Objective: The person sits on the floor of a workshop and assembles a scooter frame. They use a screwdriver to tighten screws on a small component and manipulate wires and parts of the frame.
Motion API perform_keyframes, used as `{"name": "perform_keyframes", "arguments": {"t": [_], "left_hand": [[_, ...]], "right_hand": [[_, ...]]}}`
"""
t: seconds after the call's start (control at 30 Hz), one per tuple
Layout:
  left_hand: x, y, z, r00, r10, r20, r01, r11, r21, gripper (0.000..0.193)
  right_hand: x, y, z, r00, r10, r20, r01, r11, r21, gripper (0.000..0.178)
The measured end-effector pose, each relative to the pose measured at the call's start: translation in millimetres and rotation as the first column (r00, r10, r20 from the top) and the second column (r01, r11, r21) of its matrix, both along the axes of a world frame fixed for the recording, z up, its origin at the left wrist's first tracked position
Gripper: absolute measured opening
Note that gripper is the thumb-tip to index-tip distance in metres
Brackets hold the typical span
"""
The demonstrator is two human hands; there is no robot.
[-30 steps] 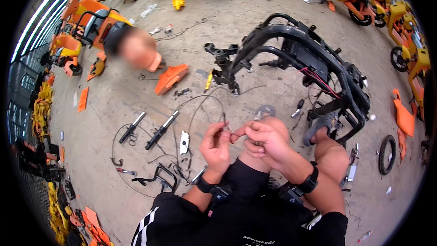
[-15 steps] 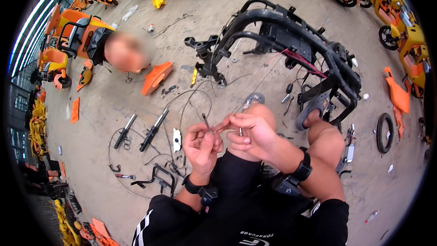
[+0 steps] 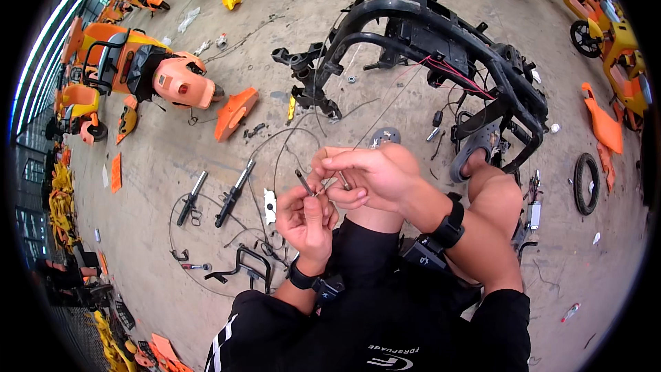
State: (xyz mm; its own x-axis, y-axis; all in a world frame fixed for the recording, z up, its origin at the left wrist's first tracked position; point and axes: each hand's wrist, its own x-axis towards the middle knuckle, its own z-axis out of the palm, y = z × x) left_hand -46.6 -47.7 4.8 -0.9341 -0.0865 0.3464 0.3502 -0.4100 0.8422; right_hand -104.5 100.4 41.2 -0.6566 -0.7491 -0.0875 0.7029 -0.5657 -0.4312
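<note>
My left hand [image 3: 307, 226] is closed in a pinch on the end of a thin black cable [image 3: 303, 182]; its short dark stub sticks up between thumb and forefinger. Right beside it, fingertips nearly touching, my right hand [image 3: 368, 176] has its fingers curled, with a small metal piece [image 3: 345, 180] showing between them. A thin strand appears to run between the two pinches, though the fingers partly hide it. Both hands are held above my knee. Beyond them stands a bare black scooter frame [image 3: 385, 27] with red wires [image 3: 458, 76] hanging at its side.
On the floor to the left lie two shock absorbers [image 3: 234, 193], a white plate [image 3: 269, 207], a black tube bracket [image 3: 251, 269] and looped cables. An orange panel [image 3: 236, 111] lies near an orange scooter [image 3: 127, 62]. A tire [image 3: 586, 183] lies at the right.
My right hand has moved a little left and turned closer over the left one. The dark stub in my left fingers now leans to the left. The view has shifted slightly.
</note>
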Motion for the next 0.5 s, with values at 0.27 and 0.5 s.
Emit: {"name": "perform_keyframes", "arguments": {"t": [0.27, 0.5], "left_hand": [[3.2, 15.3, -1.7, 0.993, 0.091, -0.081, -0.09, 0.996, 0.016, 0.021], [7.1, 18.6, 0.5, 0.992, 0.07, -0.104, -0.068, 0.997, 0.023, 0.021]], "right_hand": [[-2.4, 2.8, -6.7, 0.998, 0.041, -0.045, -0.045, 0.995, -0.09, 0.016], [-2.3, 10.7, -2.8, 0.991, 0.097, -0.096, -0.108, 0.988, -0.107, 0.021]]}}
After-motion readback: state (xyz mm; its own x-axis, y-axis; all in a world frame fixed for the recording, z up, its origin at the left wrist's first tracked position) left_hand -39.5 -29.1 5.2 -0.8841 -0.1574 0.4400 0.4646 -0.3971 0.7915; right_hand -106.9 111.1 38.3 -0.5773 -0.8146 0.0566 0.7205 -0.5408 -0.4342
